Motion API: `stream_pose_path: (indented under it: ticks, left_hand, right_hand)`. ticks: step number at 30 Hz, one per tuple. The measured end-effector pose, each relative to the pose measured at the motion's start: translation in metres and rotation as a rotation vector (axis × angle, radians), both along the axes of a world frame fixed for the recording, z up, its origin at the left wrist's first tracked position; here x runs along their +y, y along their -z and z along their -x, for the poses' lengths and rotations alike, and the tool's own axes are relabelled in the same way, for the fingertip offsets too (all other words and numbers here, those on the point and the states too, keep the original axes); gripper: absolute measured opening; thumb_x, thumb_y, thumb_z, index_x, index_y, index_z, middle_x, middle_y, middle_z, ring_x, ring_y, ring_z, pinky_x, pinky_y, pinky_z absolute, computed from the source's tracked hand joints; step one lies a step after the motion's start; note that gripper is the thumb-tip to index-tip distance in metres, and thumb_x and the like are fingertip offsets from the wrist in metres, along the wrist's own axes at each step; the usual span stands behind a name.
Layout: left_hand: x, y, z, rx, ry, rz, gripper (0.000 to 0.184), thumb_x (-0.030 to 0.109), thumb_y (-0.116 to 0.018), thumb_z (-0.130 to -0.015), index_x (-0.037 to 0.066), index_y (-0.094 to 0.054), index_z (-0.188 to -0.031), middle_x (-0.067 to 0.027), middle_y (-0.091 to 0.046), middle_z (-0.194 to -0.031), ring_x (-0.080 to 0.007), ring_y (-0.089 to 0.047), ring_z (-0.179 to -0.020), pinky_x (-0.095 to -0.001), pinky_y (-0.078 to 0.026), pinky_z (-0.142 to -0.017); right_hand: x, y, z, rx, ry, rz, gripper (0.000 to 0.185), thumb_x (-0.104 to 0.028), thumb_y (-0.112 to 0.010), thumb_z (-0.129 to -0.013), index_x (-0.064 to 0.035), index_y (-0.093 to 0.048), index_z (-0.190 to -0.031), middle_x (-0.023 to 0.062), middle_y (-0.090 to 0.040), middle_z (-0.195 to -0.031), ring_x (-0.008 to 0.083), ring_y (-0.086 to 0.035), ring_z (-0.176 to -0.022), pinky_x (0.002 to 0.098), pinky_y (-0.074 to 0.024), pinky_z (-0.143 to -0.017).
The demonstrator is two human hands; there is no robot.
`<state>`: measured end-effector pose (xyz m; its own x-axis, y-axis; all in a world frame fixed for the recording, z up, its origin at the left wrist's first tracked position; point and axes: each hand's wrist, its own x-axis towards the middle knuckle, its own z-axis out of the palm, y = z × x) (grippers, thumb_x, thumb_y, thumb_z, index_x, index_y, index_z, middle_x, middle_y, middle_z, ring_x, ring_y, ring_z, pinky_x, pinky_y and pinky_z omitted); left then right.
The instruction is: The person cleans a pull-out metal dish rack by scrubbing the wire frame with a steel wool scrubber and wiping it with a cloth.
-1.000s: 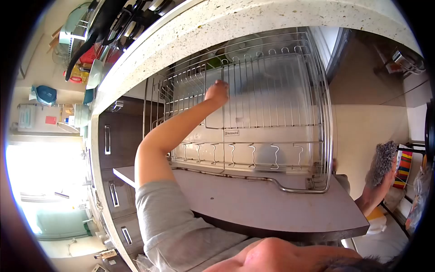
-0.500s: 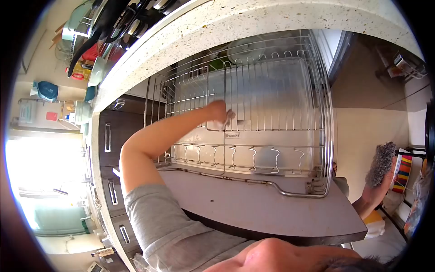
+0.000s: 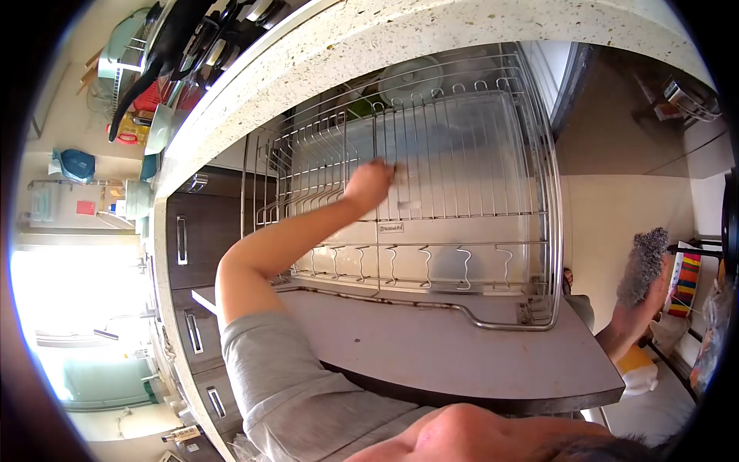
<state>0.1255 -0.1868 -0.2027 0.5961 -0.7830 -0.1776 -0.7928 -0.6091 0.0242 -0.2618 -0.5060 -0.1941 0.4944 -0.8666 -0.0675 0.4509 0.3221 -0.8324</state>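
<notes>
My left hand [image 3: 369,186] reaches over the pull-out wire dish rack [image 3: 469,215], fingers closed around a small crumpled whitish cloth [image 3: 398,174]. Most of that cloth is hidden by the hand, and its edge is blurred. The hand is near the thin upright wires in the rack's middle. Off to the right, away from the rack, my right hand [image 3: 653,296] has a grey shaggy cloth [image 3: 643,266] in its grip. Its fingers are largely covered by the cloth. A translucent tray [image 3: 493,138] lies below the wires.
A drawer front panel [image 3: 431,346] stands between my body and the rack. The speckled countertop [image 3: 431,23] overhangs the far side. A pan [image 3: 158,58] lies on the counter at upper left. Cabinet drawers [image 3: 181,239] line the left; a plate [image 3: 412,81] sits deep inside the rack.
My left hand has moved slightly up and away from the rack's lower wires, with the cloth now mostly behind the fingers. The right hand stays nearly in place. The view has shifted slightly.
</notes>
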Motion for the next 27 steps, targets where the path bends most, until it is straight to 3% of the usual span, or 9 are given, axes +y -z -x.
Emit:
stream_pose_path:
  ticks: [2, 4, 6, 9, 12, 15, 21, 24, 27]
  left_hand:
    - [0.008, -0.011, 0.014, 0.049, -0.001, -0.059, 0.01, 0.008, -0.052, -0.069, 0.006, -0.059, -0.076, -0.0136, -0.058, -0.077, -0.0317, -0.057, -0.075, -0.0394, -0.047, -0.067]
    - [0.01, -0.024, 0.011, 0.251, 0.121, -0.181, 0.014, 0.02, -0.057, -0.072, 0.007, -0.06, -0.076, -0.0133, -0.057, -0.076, -0.0305, -0.057, -0.077, -0.0388, -0.047, -0.066]
    - [-0.015, -0.026, -0.034, 0.161, -0.008, -0.068, 0.013, 0.021, -0.058, -0.071, 0.008, -0.06, -0.075, -0.0124, -0.058, -0.077, -0.0303, -0.057, -0.076, -0.0388, -0.047, -0.067]
    - [-0.044, -0.029, -0.061, 0.054, -0.038, 0.181, 0.009, 0.013, -0.054, -0.07, 0.009, -0.059, -0.077, -0.0129, -0.057, -0.08, -0.0325, -0.055, -0.077, -0.0399, -0.046, -0.068]
    - [-0.061, 0.003, -0.09, -0.032, -0.017, 0.335, 0.009, 0.012, -0.052, -0.072, 0.008, -0.057, -0.079, -0.0144, -0.055, -0.081, -0.0341, -0.054, -0.078, -0.0404, -0.046, -0.067]
    - [-0.053, 0.021, -0.067, -0.108, -0.035, 0.389, 0.01, 0.012, -0.048, -0.076, 0.006, -0.055, -0.079, -0.0168, -0.052, -0.084, -0.0368, -0.053, -0.074, -0.0427, -0.046, -0.064]
    - [-0.011, -0.024, 0.031, 0.239, 0.106, 0.029, 0.014, 0.01, -0.051, -0.074, 0.01, -0.06, -0.085, -0.013, -0.052, -0.082, -0.0334, -0.056, -0.073, -0.0412, -0.048, -0.064]
    - [-0.006, -0.005, -0.018, 0.278, 0.36, -0.13, 0.01, 0.006, -0.053, -0.073, 0.008, -0.058, -0.081, -0.0103, -0.055, -0.078, -0.0318, -0.057, -0.074, -0.0397, -0.047, -0.064]
    - [-0.036, -0.017, -0.042, 0.094, 0.181, 0.108, 0.01, 0.006, -0.053, -0.072, 0.008, -0.057, -0.081, -0.0102, -0.056, -0.079, -0.0303, -0.057, -0.074, -0.0388, -0.046, -0.064]
  right_hand:
    - [0.009, -0.007, -0.017, -0.05, 0.033, -0.008, 0.037, -0.02, -0.044, -0.089, -0.0013, -0.04, -0.121, 0.0116, -0.051, -0.113, 0.0211, -0.052, -0.1, 0.0312, -0.0421, -0.085]
    - [0.017, -0.009, -0.033, 0.009, 0.035, -0.033, 0.037, -0.02, -0.043, -0.089, -0.0016, -0.04, -0.121, 0.0112, -0.052, -0.111, 0.0206, -0.053, -0.098, 0.0307, -0.0432, -0.082]
    - [0.011, 0.017, -0.049, 0.165, 0.019, -0.094, 0.037, -0.02, -0.043, -0.089, -0.0018, -0.041, -0.121, 0.0112, -0.053, -0.107, 0.0191, -0.055, -0.09, 0.0297, -0.0463, -0.074]
    - [-0.002, 0.057, -0.076, -0.038, 0.131, -0.457, 0.029, -0.02, -0.043, -0.089, -0.0011, -0.046, -0.111, 0.0119, -0.054, -0.102, 0.0201, -0.055, -0.085, 0.0303, -0.0485, -0.066]
    - [-0.013, 0.09, -0.082, -0.345, -0.072, -0.601, 0.027, -0.021, -0.043, -0.089, -0.001, -0.047, -0.108, 0.0117, -0.055, -0.099, 0.0212, -0.055, -0.084, 0.0308, -0.0487, -0.065]
    - [-0.01, 0.087, -0.086, -0.186, 0.092, -0.616, 0.027, -0.02, -0.043, -0.089, -0.001, -0.047, -0.108, 0.0119, -0.056, -0.098, 0.0218, -0.055, -0.082, 0.0304, -0.0485, -0.064]
    - [-0.007, 0.085, -0.094, -0.182, -0.026, -0.582, 0.025, -0.019, -0.042, -0.09, -0.0009, -0.048, -0.106, 0.0114, -0.057, -0.095, 0.0207, -0.056, -0.08, 0.0295, -0.048, -0.063]
    - [-0.007, 0.084, -0.093, -0.154, -0.036, -0.61, 0.025, -0.019, -0.042, -0.09, -0.0005, -0.049, -0.104, 0.011, -0.057, -0.093, 0.0198, -0.056, -0.079, 0.0293, -0.0475, -0.063]
    - [-0.006, 0.077, -0.096, -0.155, 0.006, -0.612, 0.025, -0.019, -0.042, -0.09, 0.0, -0.049, -0.104, 0.0109, -0.057, -0.093, 0.0195, -0.056, -0.078, 0.029, -0.0473, -0.062]
